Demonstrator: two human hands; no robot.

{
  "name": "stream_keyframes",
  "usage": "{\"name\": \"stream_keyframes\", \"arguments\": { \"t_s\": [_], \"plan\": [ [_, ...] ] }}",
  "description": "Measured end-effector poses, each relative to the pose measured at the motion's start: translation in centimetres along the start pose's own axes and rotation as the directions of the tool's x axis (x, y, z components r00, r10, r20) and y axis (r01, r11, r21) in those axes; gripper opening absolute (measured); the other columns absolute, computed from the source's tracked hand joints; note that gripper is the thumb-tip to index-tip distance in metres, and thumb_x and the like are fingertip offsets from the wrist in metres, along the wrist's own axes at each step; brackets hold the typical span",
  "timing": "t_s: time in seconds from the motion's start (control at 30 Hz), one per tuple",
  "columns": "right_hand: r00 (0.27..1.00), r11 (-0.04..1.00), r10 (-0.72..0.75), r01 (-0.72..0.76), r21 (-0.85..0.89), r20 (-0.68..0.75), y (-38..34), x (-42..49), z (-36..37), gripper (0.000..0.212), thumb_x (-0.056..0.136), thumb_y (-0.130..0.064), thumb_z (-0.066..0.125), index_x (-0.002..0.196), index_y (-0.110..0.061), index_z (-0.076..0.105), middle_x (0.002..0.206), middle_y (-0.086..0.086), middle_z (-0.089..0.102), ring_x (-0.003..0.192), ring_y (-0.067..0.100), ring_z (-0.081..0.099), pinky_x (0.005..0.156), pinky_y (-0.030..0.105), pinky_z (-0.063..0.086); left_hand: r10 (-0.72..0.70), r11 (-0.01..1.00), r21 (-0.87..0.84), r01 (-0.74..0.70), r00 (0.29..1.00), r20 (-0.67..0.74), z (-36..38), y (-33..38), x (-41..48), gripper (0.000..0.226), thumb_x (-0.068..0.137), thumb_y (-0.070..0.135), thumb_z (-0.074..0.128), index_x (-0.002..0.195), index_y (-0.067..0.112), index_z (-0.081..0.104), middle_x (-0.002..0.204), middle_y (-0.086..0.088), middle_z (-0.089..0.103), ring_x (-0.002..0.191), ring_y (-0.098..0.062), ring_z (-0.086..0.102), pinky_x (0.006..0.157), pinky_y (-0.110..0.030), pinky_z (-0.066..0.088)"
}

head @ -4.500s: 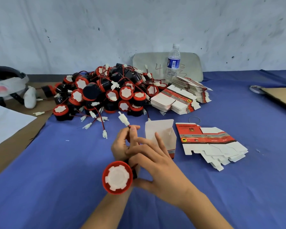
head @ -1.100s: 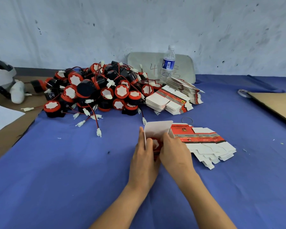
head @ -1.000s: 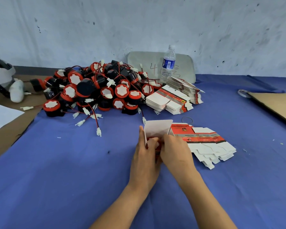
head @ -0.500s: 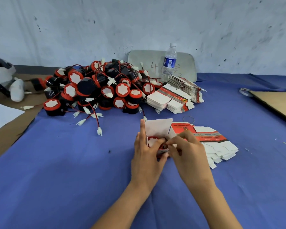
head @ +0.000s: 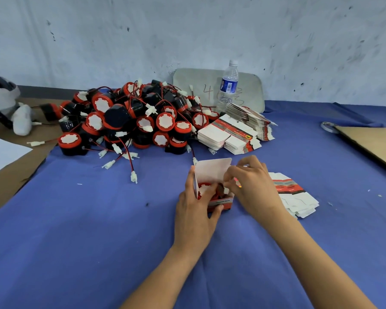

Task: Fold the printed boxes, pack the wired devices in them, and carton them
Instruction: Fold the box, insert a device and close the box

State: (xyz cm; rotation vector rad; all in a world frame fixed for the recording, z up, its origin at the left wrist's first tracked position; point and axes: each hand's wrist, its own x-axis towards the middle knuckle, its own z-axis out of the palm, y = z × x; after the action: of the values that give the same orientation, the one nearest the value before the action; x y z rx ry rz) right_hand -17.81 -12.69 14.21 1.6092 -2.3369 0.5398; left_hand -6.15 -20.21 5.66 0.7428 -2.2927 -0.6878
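A small printed box point(head: 212, 172) stands on the blue cloth with its white lid flap raised. A red and black wired device point(head: 206, 188) sits inside it, partly hidden. My left hand point(head: 194, 208) grips the box's left side and front. My right hand point(head: 252, 186) pinches the device's white connector at the box's right rim. A big pile of red and black wired devices point(head: 132, 121) lies behind on the left. Flat unfolded boxes point(head: 296, 195) lie under and right of my right hand.
Stacks of flat printed boxes point(head: 234, 132) sit behind the box. A water bottle point(head: 228, 85) stands before a grey board against the wall. Brown cardboard point(head: 374, 143) lies at the right edge. White paper and brown board lie at the left edge.
The device went from my hands into the box. My left hand now grips the box, and my right hand has lifted from the box front to its right rim, pinching the connector.
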Motion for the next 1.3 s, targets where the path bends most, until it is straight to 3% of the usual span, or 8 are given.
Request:
{"name": "stream_keyframes", "arguments": {
  "t_s": [0.23, 0.43, 0.53, 0.67, 0.8, 0.9, 1.07, 1.3],
  "plan": [
    [0.977, 1.000, -0.013, 0.017, -0.019, 0.212, 1.2, -0.1, 2.2, 0.014, 0.093, -0.017, 0.058, 0.096, -0.010, 0.070, 0.103, -0.001, 0.069, 0.116, 0.024, 0.043, 0.094, 0.034, 0.037, 0.015, 1.000, 0.013, -0.015, 1.000, 0.011, -0.1, -0.1, 0.2, 0.049, 0.088, 0.038, 0.067, 0.135, 0.040, 0.053, 0.163, 0.003, -0.003, 0.128, -0.024, 0.044, 0.103, -0.036, 0.044],
    [0.984, 0.951, 0.179, -0.171, 0.260, -0.011, 0.9, -0.6, 3.0, 0.037, 0.077, -0.003, 0.074, 0.109, -0.010, 0.059, 0.122, 0.004, 0.040, 0.085, 0.019, 0.051, 0.065, 0.020, 0.044, 0.005, 0.999, 0.033, -0.005, 1.000, -0.002, 0.1, 0.0, 0.1, 0.043, 0.089, 0.040, 0.065, 0.131, 0.042, 0.054, 0.162, 0.002, 0.002, 0.124, -0.025, 0.046, 0.100, -0.037, 0.045],
    [0.882, 0.700, 0.466, -0.414, 0.582, 0.067, 1.2, -0.7, 3.6, 0.066, 0.074, -0.007, 0.080, 0.127, -0.023, 0.043, 0.116, -0.005, 0.041, 0.070, 0.011, 0.055, 0.054, 0.009, 0.042, 0.000, 1.000, 0.005, 0.000, 1.000, -0.018, 0.1, 0.0, 0.1, 0.042, 0.089, 0.032, 0.066, 0.130, 0.037, 0.056, 0.161, -0.002, 0.012, 0.127, -0.028, 0.045, 0.099, -0.042, 0.047],
    [0.763, 0.342, 0.586, -0.538, 0.770, 0.272, 1.2, -0.9, 4.8, 0.051, 0.076, -0.008, 0.079, 0.120, -0.022, 0.055, 0.091, -0.001, 0.060, 0.073, 0.008, 0.058, 0.057, 0.016, 0.045, -0.001, 0.999, 0.035, 0.001, 1.000, 0.007, 0.3, -0.1, 0.1, 0.048, 0.092, 0.026, 0.062, 0.137, 0.037, 0.051, 0.161, -0.006, 0.013, 0.136, -0.028, 0.038, 0.104, -0.041, 0.042],
    [0.760, 0.408, 0.593, -0.569, 0.714, 0.267, 0.7, -0.4, 5.3, 0.024, 0.080, -0.009, 0.074, 0.098, -0.020, 0.063, 0.088, 0.003, 0.067, 0.078, 0.017, 0.061, 0.064, 0.027, 0.049, 0.005, 1.000, -0.005, -0.005, 0.999, 0.035, -0.1, 0.2, 0.0, 0.067, 0.094, 0.032, 0.058, 0.145, 0.055, 0.021, 0.160, -0.003, 0.014, 0.138, -0.025, 0.035, 0.108, -0.041, 0.038],
    [0.730, 0.430, 0.542, -0.667, 0.609, 0.417, 1.0, 0.4, 4.9, 0.020, 0.084, -0.009, 0.067, 0.098, -0.023, 0.062, 0.078, 0.000, 0.062, 0.064, 0.016, 0.054, 0.049, 0.024, 0.041, -0.020, 0.982, -0.190, 0.021, 1.000, 0.009, -0.8, 0.7, 0.0, 0.060, 0.093, 0.053, 0.041, 0.140, 0.065, 0.006, 0.158, 0.010, 0.023, 0.143, -0.015, 0.028, 0.110, -0.045, 0.036],
    [0.702, 0.432, 0.528, -0.707, 0.560, 0.479, 1.3, 0.9, 4.9, 0.016, 0.086, -0.010, 0.063, 0.097, -0.023, 0.062, 0.061, 0.000, 0.055, 0.046, 0.014, 0.043, 0.037, 0.017, 0.032, -0.083, 0.866, -0.500, 0.018, 0.991, -0.108, -0.8, 0.6, 0.1, 0.031, 0.101, 0.040, 0.030, 0.126, 0.053, 0.042, 0.144, 0.012, 0.046, 0.138, -0.004, 0.035, 0.113, -0.035, 0.034],
    [0.748, 0.549, 0.587, -0.649, 0.527, 0.309, 0.5, 0.2, 5.8, 0.021, 0.086, -0.016, 0.061, 0.106, -0.023, 0.061, 0.095, -0.001, 0.068, 0.089, 0.023, 0.061, 0.080, 0.041, 0.053, -0.162, 0.831, -0.545, 0.116, 0.986, -0.037, -0.6, -0.3, 0.9, 0.042, 0.102, 0.020, 0.044, 0.135, 0.046, 0.041, 0.139, 0.020, 0.042, 0.127, 0.015, 0.036, 0.096, 0.001, 0.028]
  ]
}}
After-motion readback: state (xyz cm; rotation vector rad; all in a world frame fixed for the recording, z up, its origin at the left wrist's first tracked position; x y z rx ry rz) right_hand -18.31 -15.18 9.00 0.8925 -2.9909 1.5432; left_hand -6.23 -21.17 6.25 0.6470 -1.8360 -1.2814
